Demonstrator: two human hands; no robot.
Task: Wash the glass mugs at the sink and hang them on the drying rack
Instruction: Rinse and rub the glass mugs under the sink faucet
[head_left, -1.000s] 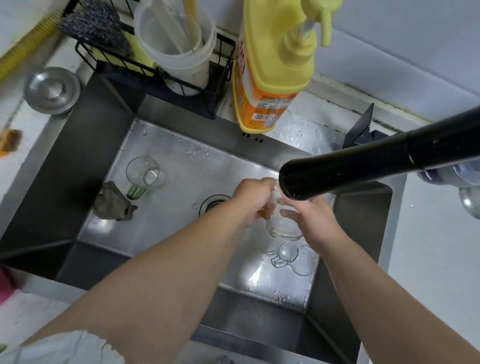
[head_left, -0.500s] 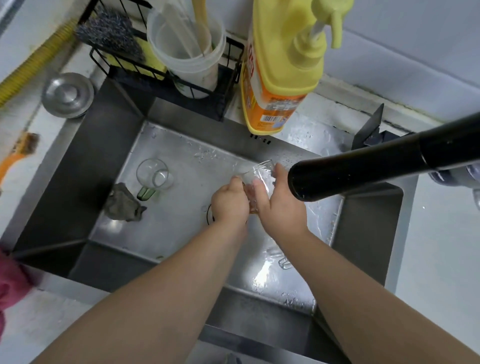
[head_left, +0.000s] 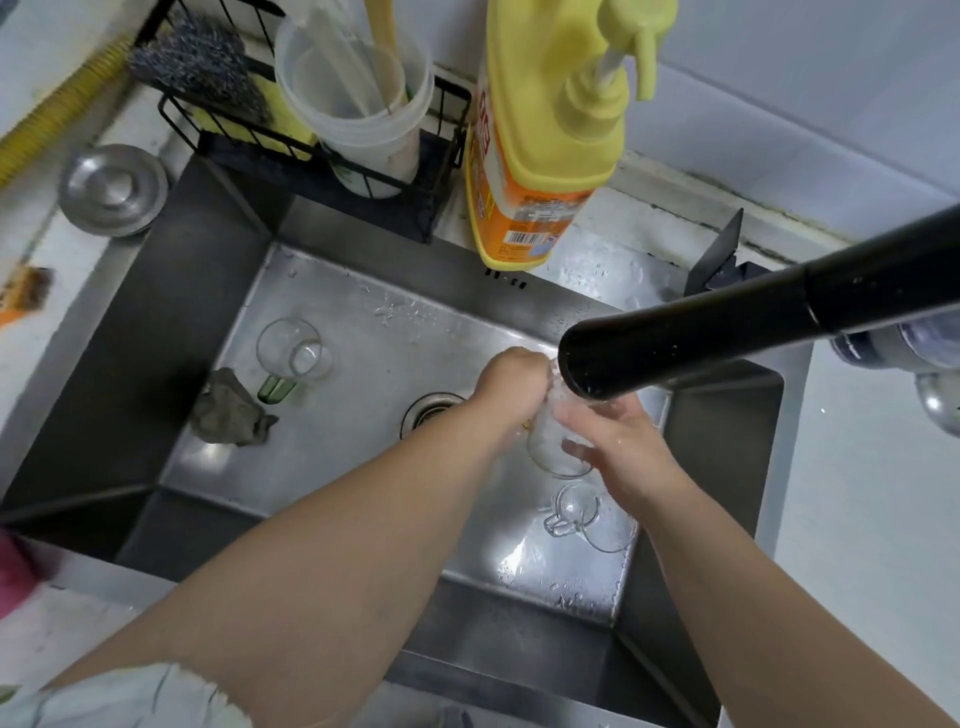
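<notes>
A: Which step is this?

B: Rinsing, I'd say. The left hand (head_left: 511, 387) and the right hand (head_left: 618, 441) hold one glass mug (head_left: 553, 441) just under the mouth of the black faucet (head_left: 727, 332), over the right part of the sink (head_left: 363, 374), beside the drain (head_left: 431, 408).

A: And each grip?

B: The left hand is curled round the mug's far end. The right hand has fingers wrapped on the mug's near side, so both are gripping it.

A: Which way does the mug lie?

B: Tilted, long axis running far to near. The round end faces near; whether that is rim or base I can't tell through the wet glass.

A: Others waiting?

B: A clear mug (head_left: 579, 517) lies on its side on the sink floor just near the hands; a green-handled mug (head_left: 291, 358) lies well apart at left, beside a rag (head_left: 231, 415).

A: Next?

B: Probably tipping the water out and carrying it to the drying rack, which I can't make out here.
</notes>
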